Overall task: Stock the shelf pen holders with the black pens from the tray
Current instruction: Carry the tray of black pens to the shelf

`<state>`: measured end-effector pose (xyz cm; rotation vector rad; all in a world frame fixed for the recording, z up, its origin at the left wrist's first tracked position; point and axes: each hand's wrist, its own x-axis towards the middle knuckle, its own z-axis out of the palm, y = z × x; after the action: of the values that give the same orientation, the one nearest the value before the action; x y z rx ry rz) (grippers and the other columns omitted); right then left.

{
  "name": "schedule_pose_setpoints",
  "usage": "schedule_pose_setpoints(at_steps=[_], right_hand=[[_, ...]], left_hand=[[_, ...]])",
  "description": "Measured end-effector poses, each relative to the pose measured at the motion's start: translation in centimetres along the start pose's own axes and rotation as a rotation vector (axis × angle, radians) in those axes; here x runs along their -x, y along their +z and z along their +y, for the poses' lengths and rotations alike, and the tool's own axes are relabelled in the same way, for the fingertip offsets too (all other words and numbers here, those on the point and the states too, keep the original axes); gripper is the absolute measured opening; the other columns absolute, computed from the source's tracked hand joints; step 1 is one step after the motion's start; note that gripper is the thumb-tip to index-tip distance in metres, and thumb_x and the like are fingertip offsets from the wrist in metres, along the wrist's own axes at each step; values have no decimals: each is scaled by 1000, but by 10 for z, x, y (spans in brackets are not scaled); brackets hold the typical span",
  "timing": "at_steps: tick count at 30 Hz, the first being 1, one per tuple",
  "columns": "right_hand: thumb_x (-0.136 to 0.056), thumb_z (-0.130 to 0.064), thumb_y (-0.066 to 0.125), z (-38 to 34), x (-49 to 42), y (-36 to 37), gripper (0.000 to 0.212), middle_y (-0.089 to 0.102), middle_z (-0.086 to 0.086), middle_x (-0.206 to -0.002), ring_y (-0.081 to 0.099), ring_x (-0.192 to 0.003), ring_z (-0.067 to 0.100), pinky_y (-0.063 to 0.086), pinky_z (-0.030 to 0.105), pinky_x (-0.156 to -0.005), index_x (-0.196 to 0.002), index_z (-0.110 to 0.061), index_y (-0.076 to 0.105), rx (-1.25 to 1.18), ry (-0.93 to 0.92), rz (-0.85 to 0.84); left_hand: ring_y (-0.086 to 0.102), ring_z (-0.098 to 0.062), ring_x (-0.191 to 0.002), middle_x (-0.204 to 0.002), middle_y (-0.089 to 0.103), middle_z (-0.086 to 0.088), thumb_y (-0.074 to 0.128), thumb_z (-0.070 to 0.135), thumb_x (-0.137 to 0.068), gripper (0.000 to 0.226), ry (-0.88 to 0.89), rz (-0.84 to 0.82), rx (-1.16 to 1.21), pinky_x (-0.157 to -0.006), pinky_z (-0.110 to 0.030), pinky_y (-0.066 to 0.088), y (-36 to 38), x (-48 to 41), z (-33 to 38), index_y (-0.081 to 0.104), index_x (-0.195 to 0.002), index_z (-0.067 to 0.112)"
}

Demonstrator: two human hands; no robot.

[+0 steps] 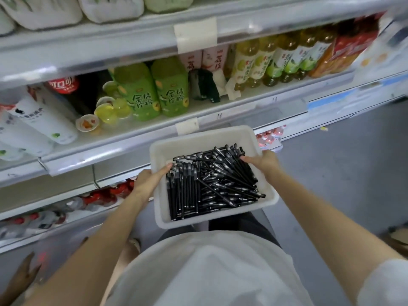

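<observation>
The left hand [146,182] and right hand [265,162] grip opposite rims of the tray [198,138], thumbs hooked inside, black pens [212,184] lying between them, mostly pointing away.

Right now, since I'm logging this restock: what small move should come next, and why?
Probably carry the tray on along the shelf rather than pick a pen: the left hand and right hand both grip its sides, the black pens lie inside, and the shelf in view holds drinks bottles, no pen holder.
</observation>
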<state>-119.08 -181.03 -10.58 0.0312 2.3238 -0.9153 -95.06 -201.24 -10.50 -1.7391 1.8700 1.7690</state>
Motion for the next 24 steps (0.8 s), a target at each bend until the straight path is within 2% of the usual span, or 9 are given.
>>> schedule_pose_setpoints(at_steps=[5,8,10,11,13,15,17,21,24], right_hand=[[-69,-37,82,10,-43,4,72,60,15,-109,58,-105,33,50,39,-88,-121,0,49,26,-9,-33],[-67,-38,83,23,-75,11,92,53,18,-124,51,-118,35,45,46,-99,-133,2,33,34,16,-82],[-70,-38,81,33,-100,15,98,49,18,-130,48,-122,35,43,41,-100,-138,3,24,90,-15,-90],[-70,-41,80,35,-113,16,97,51,16,-126,49,-120,34,44,38,-95,-137,3,25,136,-41,-93],[-70,-45,79,34,-136,16,85,56,11,-110,56,-109,29,44,31,-82,-130,1,39,174,-99,-131],[-72,-42,78,37,-154,17,59,61,5,-96,60,-90,21,42,26,-75,-114,-6,57,178,-168,-214],[-76,-42,75,42,-175,20,42,61,2,-91,58,-82,17,42,26,-72,-102,-12,60,203,-208,-272],[-73,-56,70,71,-219,32,52,69,3,-94,65,-82,16,48,28,-64,-103,-15,66,279,-272,-368],[-69,-63,66,95,-241,39,55,71,-1,-86,65,-77,15,48,28,-64,-98,-16,68,315,-378,-392]], left_hand=[[60,-26,-96,-100,65,-4,68,68,-65,64,-4,62,81,-94,-40,46,30,-18,1,62,-97,13],[58,-26,-95,-98,63,-5,66,60,-74,47,1,153,74,-84,-34,44,58,-37,-10,58,-94,18],[58,-25,-94,-99,62,-3,67,58,-75,44,19,206,90,-86,-34,44,78,-45,-23,57,-96,21],[58,-24,-95,-100,62,-2,67,57,-75,45,29,240,101,-88,-35,43,90,-48,-26,57,-100,21],[57,-22,-95,-102,60,-1,67,57,-75,54,27,308,134,-88,-34,42,108,-58,-32,58,-112,17],[56,-20,-93,-101,59,0,66,55,-77,56,29,336,127,-84,-30,39,124,-66,-34,59,-117,15],[54,-19,-92,-96,59,2,66,51,-79,55,39,359,138,-82,-29,37,136,-84,-40,59,-119,16],[61,-17,-86,-82,60,12,69,53,-74,32,67,402,167,-83,-34,45,163,-113,-70,61,-97,32],[58,-8,-73,-78,55,16,68,53,-74,41,142,481,167,-81,-32,43,184,-125,-94,58,-108,32]])
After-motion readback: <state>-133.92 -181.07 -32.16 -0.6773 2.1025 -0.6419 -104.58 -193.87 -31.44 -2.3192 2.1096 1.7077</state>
